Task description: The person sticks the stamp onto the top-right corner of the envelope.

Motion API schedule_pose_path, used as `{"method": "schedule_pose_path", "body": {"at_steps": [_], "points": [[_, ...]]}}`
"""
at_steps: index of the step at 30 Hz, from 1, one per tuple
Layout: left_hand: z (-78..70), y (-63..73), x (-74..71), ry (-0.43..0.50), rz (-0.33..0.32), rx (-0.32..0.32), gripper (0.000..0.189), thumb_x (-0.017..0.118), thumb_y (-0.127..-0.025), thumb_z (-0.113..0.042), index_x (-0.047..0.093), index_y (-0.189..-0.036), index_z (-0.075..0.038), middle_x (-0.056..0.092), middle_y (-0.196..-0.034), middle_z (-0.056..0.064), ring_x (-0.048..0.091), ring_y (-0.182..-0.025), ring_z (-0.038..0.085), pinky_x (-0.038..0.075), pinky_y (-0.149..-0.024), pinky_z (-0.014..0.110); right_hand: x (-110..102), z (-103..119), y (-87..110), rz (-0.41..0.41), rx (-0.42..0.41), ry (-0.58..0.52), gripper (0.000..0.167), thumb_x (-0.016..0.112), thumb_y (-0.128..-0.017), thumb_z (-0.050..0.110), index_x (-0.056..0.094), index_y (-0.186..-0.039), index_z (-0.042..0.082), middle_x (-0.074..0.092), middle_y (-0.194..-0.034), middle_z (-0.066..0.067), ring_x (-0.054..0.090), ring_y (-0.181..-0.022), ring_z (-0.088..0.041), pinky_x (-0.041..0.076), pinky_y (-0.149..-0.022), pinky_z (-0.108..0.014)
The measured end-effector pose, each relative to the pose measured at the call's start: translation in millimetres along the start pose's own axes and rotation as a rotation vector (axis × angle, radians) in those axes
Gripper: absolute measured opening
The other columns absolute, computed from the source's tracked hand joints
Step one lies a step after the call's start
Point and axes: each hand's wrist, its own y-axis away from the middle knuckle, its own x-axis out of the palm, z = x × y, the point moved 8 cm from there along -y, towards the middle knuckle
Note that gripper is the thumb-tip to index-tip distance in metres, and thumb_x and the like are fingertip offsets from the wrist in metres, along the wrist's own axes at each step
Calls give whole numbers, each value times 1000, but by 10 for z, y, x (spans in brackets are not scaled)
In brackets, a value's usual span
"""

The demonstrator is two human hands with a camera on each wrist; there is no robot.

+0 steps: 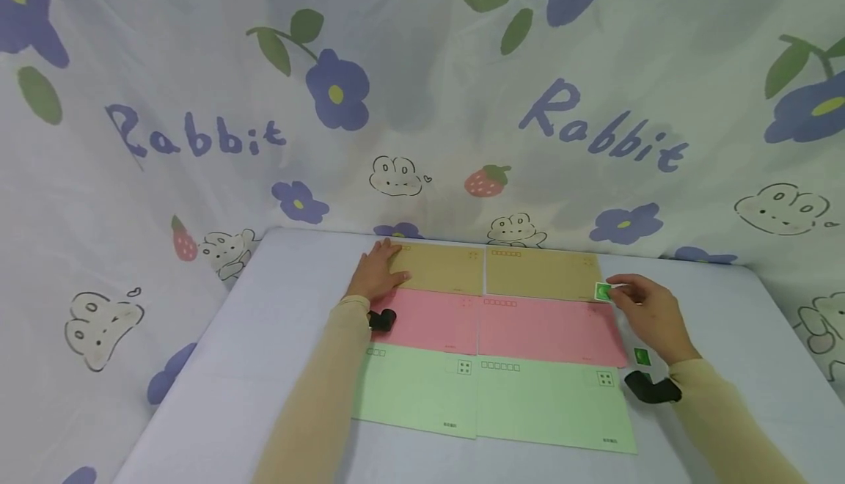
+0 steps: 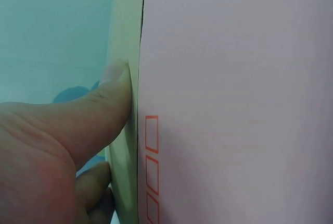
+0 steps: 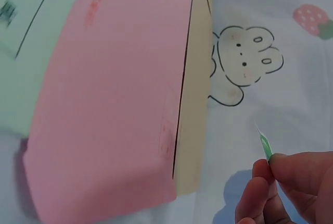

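My left hand (image 1: 374, 271) rests at the left end of the left tan envelope (image 1: 436, 268). In the left wrist view its thumb (image 2: 101, 109) lies straight on the tan paper, beside the pink envelope (image 2: 234, 78). Between thumb and fingertips my right hand (image 1: 653, 319) pinches a small green stamp (image 1: 603, 292) with a white border. That stamp overlaps the lower right corner of the right tan envelope (image 1: 541, 275) in the head view. Edge-on, the stamp (image 3: 266, 146) shows above the pinching fingers in the right wrist view.
Below the tan pair lie two pink envelopes (image 1: 551, 330), then two light green ones (image 1: 554, 403). Another green stamp (image 1: 642, 356) is on the white table (image 1: 218, 396) by the right wrist. A rabbit-print cloth (image 1: 422, 103) hangs behind.
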Motion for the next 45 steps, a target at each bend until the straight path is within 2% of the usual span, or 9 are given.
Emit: {"method": "schedule_pose_path", "body": {"at_steps": [4,10,17,20,22,26,33,45], "points": [[8,-10,-1,-1,6,-6,70,67,-97,-30,38,-153,-2,19,-163,24,14,-152,40,9,-122,57,44,47,-34,-2,-13,-21,29,60,-101,18,66,-123,1,71,-104,-23,65,-93,-34,49,-59,-25],[-2,-3,-22,-4,3,0,69,67,-97,-29,38,-153,0,20,-162,26,15,-151,42,10,-122,58,128,74,-69,9,-22,-49,28,60,-101,18,66,-123,2,72,-103,-22,63,-86,-18,52,-60,-24],[-8,2,-39,-1,2,-1,69,67,-96,-29,39,-153,0,20,-162,26,15,-151,42,11,-121,60,206,138,-105,20,-34,-95,29,60,-101,21,67,-123,3,71,-104,-20,63,-88,-18,52,-62,-23],[-16,8,-44,4,1,0,69,67,-96,-28,39,-153,0,20,-162,26,15,-151,42,11,-121,60,236,168,-120,14,-42,-114,28,61,-101,20,67,-123,3,71,-102,-19,62,-87,-12,52,-64,-21],[-20,12,-46,6,0,0,69,67,-97,-28,39,-152,0,20,-162,26,15,-151,42,11,-121,59,257,188,-130,9,-40,-119,28,61,-101,19,67,-122,2,71,-103,-19,62,-88,-13,52,-65,-20],[-25,18,-52,6,0,0,68,67,-97,-27,39,-152,0,20,-162,26,15,-151,42,11,-121,60,307,216,-159,5,-31,-119,27,61,-101,19,67,-122,2,71,-103,-19,63,-92,-23,51,-67,-20],[-26,23,-29,4,4,-5,68,67,-97,-27,39,-152,0,20,-162,26,15,-151,42,10,-122,59,372,286,-206,-6,-51,-157,25,62,-101,15,68,-121,1,71,-101,-19,63,-89,-20,49,-66,-19],[-43,40,-38,19,2,0,68,69,-96,-26,40,-152,0,20,-162,25,14,-151,42,10,-122,59,495,387,-259,-9,-44,-194,25,62,-100,15,68,-121,1,70,-102,-20,64,-94,-29,49,-68,-20]]}}
